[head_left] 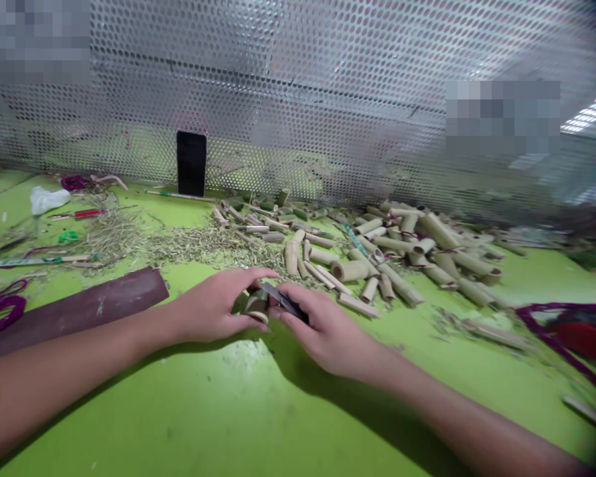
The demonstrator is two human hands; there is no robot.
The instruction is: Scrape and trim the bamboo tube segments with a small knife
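Note:
My left hand [218,301] is closed around a short bamboo piece [257,306], with thumb and fingers on either side of it. A knife [288,305] with a dark handle and a short grey blade sits in the closed fingers of my right hand [328,331]. The blade lies over the upper right of the bamboo piece; whether its edge touches the bamboo I cannot tell. Both hands are close together above the green table [218,411]. Part of the bamboo is hidden by my left fingers.
A heap of cut bamboo tubes [402,245] and pale shavings [198,245] lies behind my hands. On the left are a brown sandpaper strip [99,305], purple cord [2,311] and a red-handled tool [89,213]. A phone [191,164] leans against the perforated metal screen [298,119].

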